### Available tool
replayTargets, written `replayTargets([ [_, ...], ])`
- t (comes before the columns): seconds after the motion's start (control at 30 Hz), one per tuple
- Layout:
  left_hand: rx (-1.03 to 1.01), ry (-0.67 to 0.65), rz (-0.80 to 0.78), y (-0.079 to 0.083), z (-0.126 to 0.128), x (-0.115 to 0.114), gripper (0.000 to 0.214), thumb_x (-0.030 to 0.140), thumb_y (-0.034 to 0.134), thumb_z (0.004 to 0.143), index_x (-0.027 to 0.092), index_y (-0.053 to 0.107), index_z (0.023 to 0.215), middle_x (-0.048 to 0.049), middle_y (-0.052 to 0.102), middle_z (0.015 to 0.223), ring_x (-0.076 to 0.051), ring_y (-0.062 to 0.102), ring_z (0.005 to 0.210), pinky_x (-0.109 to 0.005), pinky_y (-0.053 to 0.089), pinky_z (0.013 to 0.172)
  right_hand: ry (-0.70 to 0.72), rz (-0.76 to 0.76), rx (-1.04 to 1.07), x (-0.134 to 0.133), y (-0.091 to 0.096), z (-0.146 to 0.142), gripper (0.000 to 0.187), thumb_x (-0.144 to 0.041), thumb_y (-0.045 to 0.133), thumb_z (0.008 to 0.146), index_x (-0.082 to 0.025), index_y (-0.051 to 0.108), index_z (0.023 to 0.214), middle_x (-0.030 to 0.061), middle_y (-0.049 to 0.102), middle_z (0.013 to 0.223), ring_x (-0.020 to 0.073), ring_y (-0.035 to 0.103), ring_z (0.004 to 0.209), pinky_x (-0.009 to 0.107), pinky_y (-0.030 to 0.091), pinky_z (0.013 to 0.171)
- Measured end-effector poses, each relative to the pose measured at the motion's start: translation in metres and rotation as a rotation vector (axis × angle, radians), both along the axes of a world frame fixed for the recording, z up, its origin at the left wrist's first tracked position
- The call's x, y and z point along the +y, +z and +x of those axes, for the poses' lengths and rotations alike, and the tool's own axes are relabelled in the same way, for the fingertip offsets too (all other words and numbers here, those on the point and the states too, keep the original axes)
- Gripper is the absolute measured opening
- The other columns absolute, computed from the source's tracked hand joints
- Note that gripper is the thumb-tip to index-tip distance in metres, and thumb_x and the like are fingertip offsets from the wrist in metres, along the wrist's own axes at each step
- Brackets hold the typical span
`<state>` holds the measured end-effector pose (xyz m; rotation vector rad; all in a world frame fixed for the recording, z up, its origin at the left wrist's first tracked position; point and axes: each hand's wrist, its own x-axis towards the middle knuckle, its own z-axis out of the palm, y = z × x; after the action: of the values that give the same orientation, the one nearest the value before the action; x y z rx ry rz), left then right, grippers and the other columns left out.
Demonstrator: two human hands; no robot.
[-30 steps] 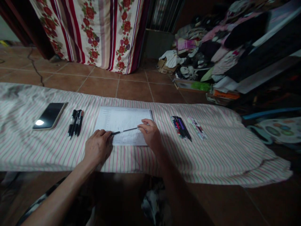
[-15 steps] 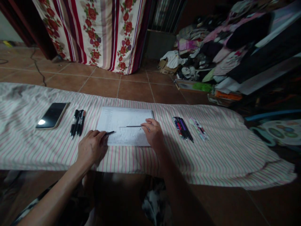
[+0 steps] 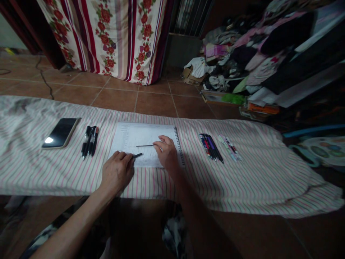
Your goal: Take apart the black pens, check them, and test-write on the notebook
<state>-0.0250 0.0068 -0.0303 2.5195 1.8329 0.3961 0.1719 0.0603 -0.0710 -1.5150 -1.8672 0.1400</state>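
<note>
A spiral notebook (image 3: 145,132) with writing on its page lies open on the striped cloth. My left hand (image 3: 117,171) rests at its lower left edge, fingers closed around a black pen barrel (image 3: 137,155) that points right over the page. Over the notebook's right half, my right hand (image 3: 167,154) pinches the right end of a thin dark pen refill (image 3: 145,145), held level with its free end to the left. The hand covers the refill's right end.
Several black pens (image 3: 90,141) and a phone (image 3: 60,133) lie to the left. On the right are several dark and purple pens (image 3: 211,147) and some pale patterned pens (image 3: 230,147). Beyond the cloth (image 3: 258,172) are a tiled floor, a floral curtain (image 3: 121,39) and piled clothes.
My left hand has moved right with the pen barrel, further over the page. My right hand has shifted left with the refill, uncovering more of the spiral binding.
</note>
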Motion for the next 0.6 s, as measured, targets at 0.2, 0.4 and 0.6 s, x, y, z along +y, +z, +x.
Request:
replayTargets([
  [0.2,-0.031,0.018,-0.034,0.0,0.003,0.003,0.027,0.03,0.039,0.089,0.019,0.064,0.092,-0.0061,0.062,0.082,-0.022,0.053,0.084,-0.031,0.041,0.071,-0.002,0.031,0.008,-0.001,0.002,-0.002,0.021,-0.013,0.055,0.08,-0.019,0.071,0.092,0.01,0.059,0.109,0.0217,0.053,0.099,0.037,0.046,0.09],
  [0.4,-0.062,0.055,-0.045,0.002,0.004,0.005,0.03,0.033,0.037,0.09,0.019,0.063,0.094,-0.0069,0.06,0.084,-0.021,0.053,0.084,-0.03,0.041,0.071,-0.018,0.057,0.086,-0.004,0.011,-0.002,0.022,-0.016,0.052,0.081,-0.019,0.07,0.093,0.009,0.061,0.105,0.0204,0.056,0.096,0.036,0.046,0.09],
  [0.6,-0.047,0.067,-0.082,0.004,0.01,0.005,0.03,0.032,0.035,0.09,0.019,0.062,0.09,-0.0062,0.058,0.083,-0.02,0.053,0.083,-0.029,0.04,0.067,0.037,0.043,0.109,-0.008,0.018,-0.005,0.021,-0.017,0.052,0.082,-0.016,0.07,0.095,0.0084,0.065,0.097,0.019,0.058,0.092,0.032,0.046,0.087],
])
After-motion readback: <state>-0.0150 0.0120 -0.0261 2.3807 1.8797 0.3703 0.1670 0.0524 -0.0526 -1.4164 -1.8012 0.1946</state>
